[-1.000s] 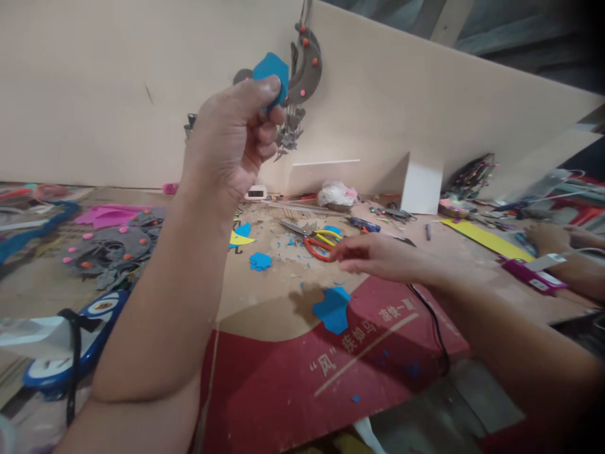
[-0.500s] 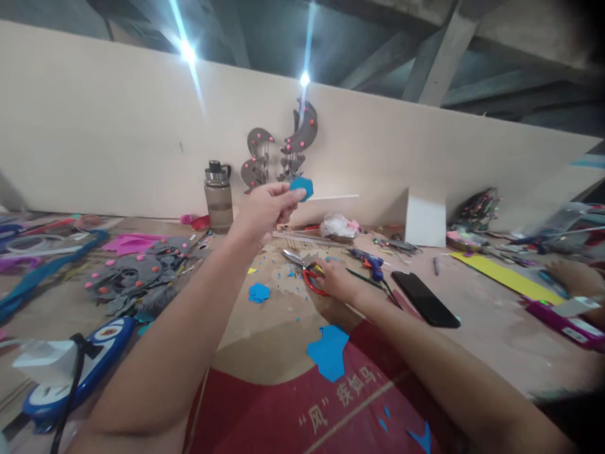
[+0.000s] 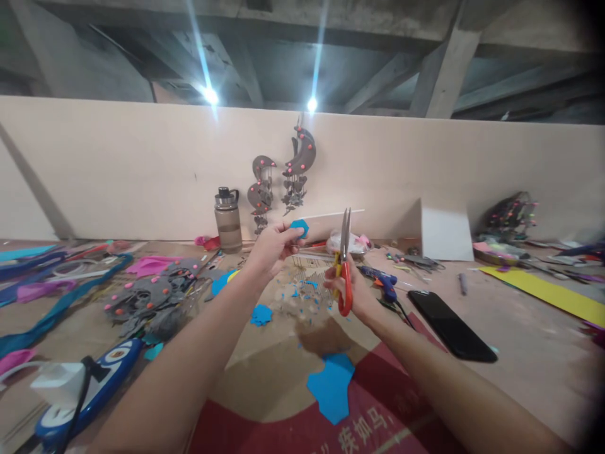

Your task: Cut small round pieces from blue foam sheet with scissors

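Between the thumb and fingers of my left hand (image 3: 274, 247) is a small blue felt-like piece (image 3: 299, 228) with angled edges. My right hand (image 3: 355, 291) grips a pair of scissors (image 3: 345, 261) with red and yellow handles, its blades pointing up and nearly together. Both hands are raised over the table, apart from each other. Below them lie a blue flower-shaped cutout (image 3: 261, 314), a larger blue offcut (image 3: 332, 386) and many tiny blue scraps (image 3: 307, 287).
A water bottle (image 3: 228, 221) stands by the wall, near grey moon-shaped hangings (image 3: 302, 154). Grey felt pieces with pink dots (image 3: 151, 293) and a blue power strip (image 3: 97, 394) lie left. On the right are a blue glue gun (image 3: 380, 280), a black phone (image 3: 451, 325) and a yellow strip (image 3: 543, 293).
My right hand has lifted the scissors off the table and turned their blades upward. My left hand still holds the blue piece, now lower in view. The camera view has shifted.
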Action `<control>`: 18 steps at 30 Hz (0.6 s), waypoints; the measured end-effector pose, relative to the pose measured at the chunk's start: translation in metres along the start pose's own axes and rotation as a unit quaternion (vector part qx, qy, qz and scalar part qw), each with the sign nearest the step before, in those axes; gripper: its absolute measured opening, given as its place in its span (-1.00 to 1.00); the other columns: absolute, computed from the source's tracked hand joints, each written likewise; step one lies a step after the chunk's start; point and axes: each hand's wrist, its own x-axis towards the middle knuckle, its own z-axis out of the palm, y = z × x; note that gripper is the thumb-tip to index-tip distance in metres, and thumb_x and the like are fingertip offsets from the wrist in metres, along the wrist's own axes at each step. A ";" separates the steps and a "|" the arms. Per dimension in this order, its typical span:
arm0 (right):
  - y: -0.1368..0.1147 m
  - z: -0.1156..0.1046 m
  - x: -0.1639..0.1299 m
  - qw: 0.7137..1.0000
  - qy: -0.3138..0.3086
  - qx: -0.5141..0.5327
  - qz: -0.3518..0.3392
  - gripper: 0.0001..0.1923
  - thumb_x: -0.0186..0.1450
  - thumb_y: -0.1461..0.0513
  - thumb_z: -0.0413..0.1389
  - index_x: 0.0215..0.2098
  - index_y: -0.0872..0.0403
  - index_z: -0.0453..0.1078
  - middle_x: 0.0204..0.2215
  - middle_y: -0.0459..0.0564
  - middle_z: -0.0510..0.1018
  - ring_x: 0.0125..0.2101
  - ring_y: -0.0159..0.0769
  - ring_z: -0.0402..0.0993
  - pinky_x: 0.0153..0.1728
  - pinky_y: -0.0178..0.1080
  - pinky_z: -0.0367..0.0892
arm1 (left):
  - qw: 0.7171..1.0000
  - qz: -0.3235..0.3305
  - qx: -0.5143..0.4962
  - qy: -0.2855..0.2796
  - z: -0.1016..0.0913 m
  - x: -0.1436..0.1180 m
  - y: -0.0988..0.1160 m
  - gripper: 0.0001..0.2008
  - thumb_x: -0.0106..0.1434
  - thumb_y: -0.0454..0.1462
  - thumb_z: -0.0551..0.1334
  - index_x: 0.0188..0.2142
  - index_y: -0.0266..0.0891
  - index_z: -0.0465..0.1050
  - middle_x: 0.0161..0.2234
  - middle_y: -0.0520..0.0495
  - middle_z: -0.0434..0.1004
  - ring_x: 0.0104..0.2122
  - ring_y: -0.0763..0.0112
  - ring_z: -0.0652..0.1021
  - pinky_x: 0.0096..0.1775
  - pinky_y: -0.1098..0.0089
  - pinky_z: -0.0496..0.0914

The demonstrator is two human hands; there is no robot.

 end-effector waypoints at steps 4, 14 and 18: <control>-0.012 0.004 -0.007 0.992 -0.017 0.123 -0.012 -0.61 0.10 0.25 0.12 -0.08 -0.02 0.29 -0.36 -0.10 0.46 -0.44 -0.32 0.46 -0.49 -0.32 0.36 | 0.998 0.012 -0.048 0.025 0.009 -0.005 -0.010 -0.72 -0.16 -0.35 0.44 -0.49 -0.30 0.36 -0.55 0.07 0.42 -0.60 0.63 0.39 -0.58 0.58 0.21; -0.041 0.011 -0.020 0.992 -0.032 0.110 -0.048 -0.70 0.18 0.04 0.19 -0.26 0.01 0.27 -0.59 -0.20 0.33 -0.59 -0.39 0.26 -0.57 -0.33 0.19 | 0.996 0.039 -0.075 -0.010 0.021 -0.012 -0.017 -0.78 -0.09 -0.38 0.41 -0.50 -0.31 0.37 -0.56 0.09 0.36 -0.58 0.62 0.37 -0.53 0.55 0.22; -0.039 0.013 -0.020 0.988 -0.037 0.146 -0.045 -0.65 0.18 -0.01 0.22 -0.25 -0.01 0.24 -0.56 -0.21 0.26 -0.58 -0.42 0.20 -0.57 -0.33 0.14 | 0.996 0.044 -0.077 -0.011 0.020 -0.010 -0.021 -0.79 -0.07 -0.39 0.41 -0.48 -0.31 0.39 -0.54 0.07 0.38 -0.57 0.61 0.37 -0.52 0.54 0.22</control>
